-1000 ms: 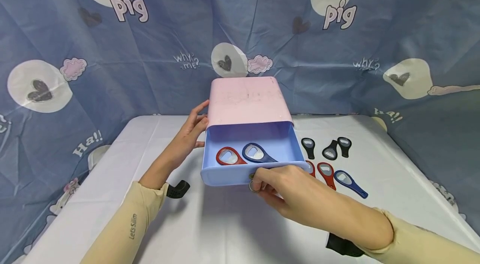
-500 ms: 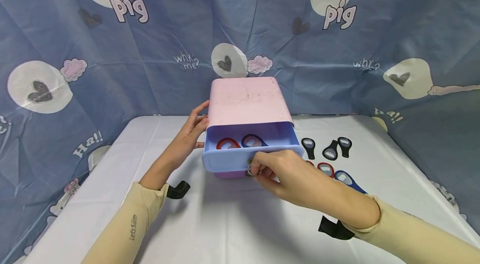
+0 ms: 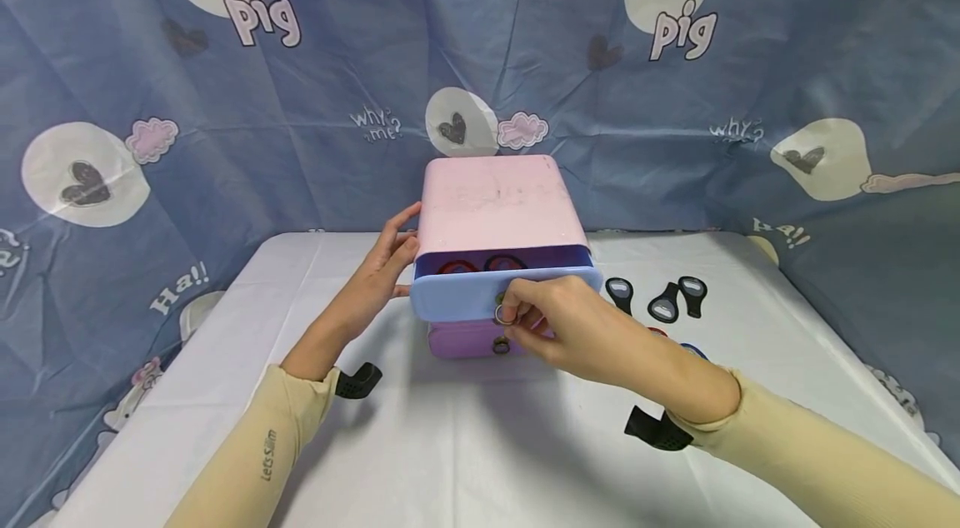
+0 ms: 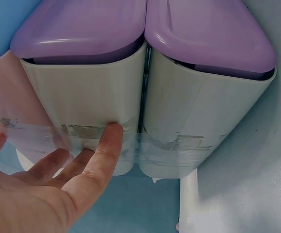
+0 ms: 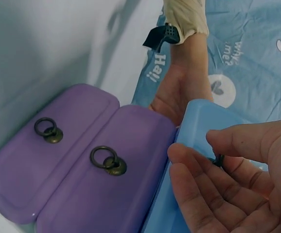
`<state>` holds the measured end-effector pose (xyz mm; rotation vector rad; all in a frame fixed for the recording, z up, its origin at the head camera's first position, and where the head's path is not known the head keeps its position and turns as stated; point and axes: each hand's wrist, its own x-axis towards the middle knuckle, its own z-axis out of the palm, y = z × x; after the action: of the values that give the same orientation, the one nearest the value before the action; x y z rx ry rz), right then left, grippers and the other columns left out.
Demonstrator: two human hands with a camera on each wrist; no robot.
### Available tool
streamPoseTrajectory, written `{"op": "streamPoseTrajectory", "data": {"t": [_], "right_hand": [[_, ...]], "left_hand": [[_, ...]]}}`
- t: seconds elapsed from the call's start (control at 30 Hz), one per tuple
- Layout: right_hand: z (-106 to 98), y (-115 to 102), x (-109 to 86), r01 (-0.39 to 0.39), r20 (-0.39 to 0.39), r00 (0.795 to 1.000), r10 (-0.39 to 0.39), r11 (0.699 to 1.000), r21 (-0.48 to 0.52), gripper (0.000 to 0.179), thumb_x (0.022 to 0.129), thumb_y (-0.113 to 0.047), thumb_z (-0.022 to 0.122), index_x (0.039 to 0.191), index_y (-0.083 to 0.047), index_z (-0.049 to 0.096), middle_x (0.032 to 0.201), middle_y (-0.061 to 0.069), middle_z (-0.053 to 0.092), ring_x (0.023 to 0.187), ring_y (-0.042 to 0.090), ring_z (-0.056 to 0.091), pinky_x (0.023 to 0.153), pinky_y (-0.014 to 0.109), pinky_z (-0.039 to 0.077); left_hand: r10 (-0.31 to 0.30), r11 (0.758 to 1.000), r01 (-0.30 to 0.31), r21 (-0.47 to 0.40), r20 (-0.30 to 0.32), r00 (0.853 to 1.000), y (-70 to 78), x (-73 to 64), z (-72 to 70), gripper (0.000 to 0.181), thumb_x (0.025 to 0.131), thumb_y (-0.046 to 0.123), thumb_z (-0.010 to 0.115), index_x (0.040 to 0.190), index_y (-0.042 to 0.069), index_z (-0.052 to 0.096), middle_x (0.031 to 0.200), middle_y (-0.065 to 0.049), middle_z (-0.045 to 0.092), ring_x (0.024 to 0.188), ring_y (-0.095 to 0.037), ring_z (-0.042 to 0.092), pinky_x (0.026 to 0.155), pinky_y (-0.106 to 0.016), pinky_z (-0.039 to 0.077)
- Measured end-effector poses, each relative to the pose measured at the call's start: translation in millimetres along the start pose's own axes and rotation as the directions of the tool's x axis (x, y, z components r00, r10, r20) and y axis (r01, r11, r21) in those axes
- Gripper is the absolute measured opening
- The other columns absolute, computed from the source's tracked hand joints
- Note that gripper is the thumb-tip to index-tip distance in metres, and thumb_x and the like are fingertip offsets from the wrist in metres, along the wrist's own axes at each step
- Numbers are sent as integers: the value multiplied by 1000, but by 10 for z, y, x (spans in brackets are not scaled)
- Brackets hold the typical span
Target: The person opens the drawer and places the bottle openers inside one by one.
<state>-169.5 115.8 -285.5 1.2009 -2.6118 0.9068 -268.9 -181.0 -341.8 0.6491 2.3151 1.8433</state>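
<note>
My right hand [image 3: 573, 332] pinches the ring pull [image 3: 503, 316] on the front of a light blue drawer [image 3: 450, 298]. That drawer sticks partway out of a small cabinet with a pink top [image 3: 498, 207]. Inside it, the rims of a red bottle opener [image 3: 456, 266] and a dark blue bottle opener [image 3: 504, 261] show; the drawer front hides the rest. My left hand [image 3: 373, 282] rests on the cabinet's left side, fingers spread, and the left wrist view shows a fingertip on the taped side wall [image 4: 89, 92].
Two purple drawers [image 5: 114, 194] with ring pulls lie below the blue one. On the white table [image 3: 465, 461] to the right are several bottle openers: black ones [image 3: 664, 305], plus red and blue ones mostly behind my right arm. A printed blue cloth [image 3: 337, 78] hangs behind.
My right hand has pushed the blue drawer back into the cabinet, most of the way. The openers inside have slid back with it, and the purple drawers below have come into view. My left hand stays put.
</note>
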Motion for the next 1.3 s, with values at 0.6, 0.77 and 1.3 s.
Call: {"op": "streamPoseTrajectory", "data": {"t": [0.6,0.77,1.3], "right_hand": [[-42,193,205,-58,-10,998,57,998,-6,8,96,-1,75,96,-6,69,91,1,77,85,7,76,74,21,61],[-37,215,268,-79,-18,997,79,997,-12,7,97,-4,76,97,-6,70,90,0,77,84,7,74,74,22,61],[-30,247,258,-61,-18,998,60,998,-31,7,97,-5,76,99,-8,70,86,-4,75,78,3,66,72,23,58]], "left_hand": [[-5,1000,5,-17,-5,1000,32,25,23,59,117,46,37,171,43,14,166,-19,26,155,-43,39,107,-71,50],[-7,1000,7,-13,-8,1000,44,18,26,59,117,47,37,172,43,14,169,-20,23,157,-45,35,108,-74,48],[-1,1000,1,5,-8,1000,46,-4,32,61,116,50,37,171,44,13,171,-20,21,158,-45,33,108,-75,48]]}}
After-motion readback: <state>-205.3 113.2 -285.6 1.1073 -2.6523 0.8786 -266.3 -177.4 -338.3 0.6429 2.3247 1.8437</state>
